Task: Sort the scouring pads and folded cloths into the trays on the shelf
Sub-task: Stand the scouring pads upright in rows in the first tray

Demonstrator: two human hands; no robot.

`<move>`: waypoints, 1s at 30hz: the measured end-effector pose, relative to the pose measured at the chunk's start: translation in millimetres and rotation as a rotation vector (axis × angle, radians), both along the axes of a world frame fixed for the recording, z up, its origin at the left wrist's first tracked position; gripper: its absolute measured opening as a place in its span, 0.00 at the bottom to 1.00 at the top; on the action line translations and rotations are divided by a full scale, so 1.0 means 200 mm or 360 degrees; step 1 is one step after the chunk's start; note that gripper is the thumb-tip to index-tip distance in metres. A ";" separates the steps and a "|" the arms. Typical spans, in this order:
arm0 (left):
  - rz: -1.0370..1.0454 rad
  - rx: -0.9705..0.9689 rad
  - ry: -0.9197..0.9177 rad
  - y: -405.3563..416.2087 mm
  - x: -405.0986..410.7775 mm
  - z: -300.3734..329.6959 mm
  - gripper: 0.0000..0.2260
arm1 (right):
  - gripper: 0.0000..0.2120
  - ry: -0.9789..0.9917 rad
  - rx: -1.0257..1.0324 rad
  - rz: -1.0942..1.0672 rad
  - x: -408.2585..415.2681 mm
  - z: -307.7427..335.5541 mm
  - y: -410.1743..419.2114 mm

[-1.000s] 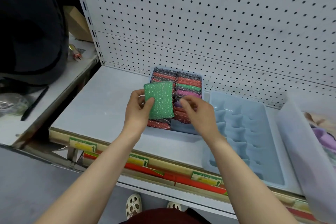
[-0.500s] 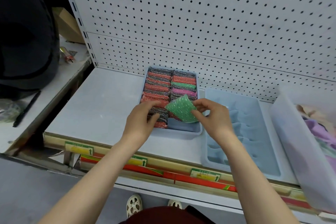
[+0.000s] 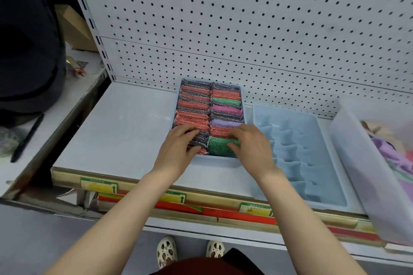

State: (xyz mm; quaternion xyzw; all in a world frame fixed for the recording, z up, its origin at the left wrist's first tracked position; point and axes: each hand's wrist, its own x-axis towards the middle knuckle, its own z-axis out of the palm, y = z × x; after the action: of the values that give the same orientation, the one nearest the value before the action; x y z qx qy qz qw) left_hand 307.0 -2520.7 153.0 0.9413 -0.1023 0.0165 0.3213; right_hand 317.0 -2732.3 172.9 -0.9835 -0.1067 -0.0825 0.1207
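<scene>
White shelf [image 3: 125, 127] under a pegboard wall held the work: both hands were seating a glittery green scouring pad [image 3: 220, 146] at the near end of a pale blue plastic tray [image 3: 220, 159].

Nearest, the left hand [image 3: 178, 149] lay with fingers fairly straight across the near pads of the left row, pressing them back; the right hand [image 3: 252, 145] curled its fingers over the green pad's right end, gripping it, so the two hands were close but not touching. That pad sat in the right row's nearest slot, its long axis running left to right like the red, black, pink and purple pads [image 3: 210, 107] beyond. To do it well, I judged, keep the neighbours held back and push the pad down evenly on edge. Farther right stood an empty compartmented blue tray [image 3: 297, 154] and a clear bin [image 3: 357, 163] of folded cloths [image 3: 393, 154].
</scene>
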 end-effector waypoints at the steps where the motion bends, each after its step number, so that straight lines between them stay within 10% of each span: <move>1: -0.0001 0.0000 -0.0017 0.00 0.00 0.00 0.20 | 0.13 -0.0020 0.0013 -0.0024 -0.01 -0.01 -0.01; 15: -0.0202 0.0049 -0.0154 -0.16 0.02 0.10 0.16 | 0.14 -0.0144 0.0321 -0.0285 -0.19 0.01 -0.21; 25: -0.0821 -0.0102 -0.0236 -1.09 -0.06 0.28 0.13 | 0.17 -0.0388 0.0410 -0.0982 -0.78 0.20 -1.16; 30: -0.1064 -0.0157 -0.0289 -1.73 -0.22 0.30 0.14 | 0.19 -0.0028 0.0216 -0.1243 -1.05 0.32 -1.84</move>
State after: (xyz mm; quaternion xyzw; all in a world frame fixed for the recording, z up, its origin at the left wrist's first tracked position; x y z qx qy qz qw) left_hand 263.1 -2867.0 213.4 0.8336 -0.4323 -0.0011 0.3437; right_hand 107.7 -3099.9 236.0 -0.9391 0.2800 -0.1375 0.1442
